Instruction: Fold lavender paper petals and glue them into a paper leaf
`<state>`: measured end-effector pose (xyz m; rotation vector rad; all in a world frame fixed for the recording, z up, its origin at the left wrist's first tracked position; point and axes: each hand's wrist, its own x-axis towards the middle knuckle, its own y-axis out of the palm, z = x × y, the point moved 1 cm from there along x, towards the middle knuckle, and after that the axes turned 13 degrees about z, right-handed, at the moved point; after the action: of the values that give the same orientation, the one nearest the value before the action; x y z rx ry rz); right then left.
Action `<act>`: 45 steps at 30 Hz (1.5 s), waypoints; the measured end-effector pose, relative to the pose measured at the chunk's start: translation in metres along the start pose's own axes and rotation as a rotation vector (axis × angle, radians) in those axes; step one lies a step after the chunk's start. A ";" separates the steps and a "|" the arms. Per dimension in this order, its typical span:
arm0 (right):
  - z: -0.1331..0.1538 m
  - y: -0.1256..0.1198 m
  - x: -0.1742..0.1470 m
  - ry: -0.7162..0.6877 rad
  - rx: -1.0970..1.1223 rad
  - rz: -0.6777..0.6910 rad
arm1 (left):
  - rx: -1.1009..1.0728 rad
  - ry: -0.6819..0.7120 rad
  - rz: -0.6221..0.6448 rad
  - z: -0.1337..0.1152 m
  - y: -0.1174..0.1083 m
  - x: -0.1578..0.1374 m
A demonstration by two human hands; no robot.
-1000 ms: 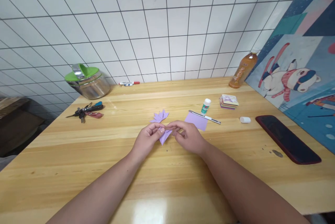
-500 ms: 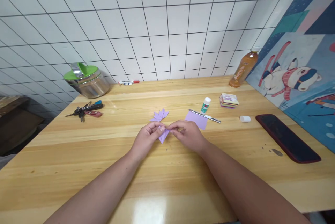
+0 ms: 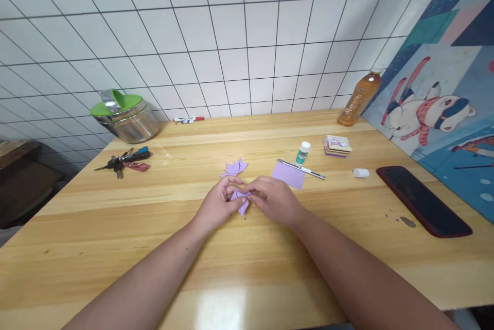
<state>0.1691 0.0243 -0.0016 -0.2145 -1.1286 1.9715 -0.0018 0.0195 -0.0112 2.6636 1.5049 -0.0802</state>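
Note:
Between my hands is a small piece of folded purple paper point(image 3: 242, 206), its pointed end toward me. My left hand point(image 3: 219, 202) pinches its left side, with the thumb lying across the front. At its upper right edge, the fingertips of my right hand point(image 3: 276, 198) are closed on the paper; they hide part of the fold. Just beyond my left hand, another folded purple paper shape point(image 3: 236, 167) with several points lies on the table. A flat purple paper sheet point(image 3: 289, 174) rests past my right hand, with a slim pen-like tool point(image 3: 301, 169) across its far edge.
An uncapped-looking glue stick point(image 3: 303, 153) stands behind the sheet, and a white cap point(image 3: 360, 173) lies to its right. Farther out are a paper stack point(image 3: 337, 146), a tea bottle point(image 3: 359, 99) and a phone point(image 3: 422, 201). Keys point(image 3: 123, 161), markers point(image 3: 188, 120) and a green-lidded pot point(image 3: 127, 119) are leftward.
The folded paper has turned slightly, and its point has shifted a little right and nearer me. My left thumb has moved lower and right across it. Both hands still grip it.

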 end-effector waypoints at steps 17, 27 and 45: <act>0.005 -0.001 0.000 0.044 -0.009 -0.068 | -0.049 0.046 -0.062 -0.003 0.009 -0.002; 0.010 -0.001 -0.001 0.074 0.086 -0.081 | 0.125 0.124 -0.123 -0.003 0.013 -0.005; 0.001 0.005 0.006 0.298 0.926 -0.103 | -0.014 0.023 -0.143 -0.004 0.004 -0.002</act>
<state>0.1617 0.0268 -0.0031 0.0478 0.0195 2.0723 0.0004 0.0160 -0.0067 2.5515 1.6940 -0.0480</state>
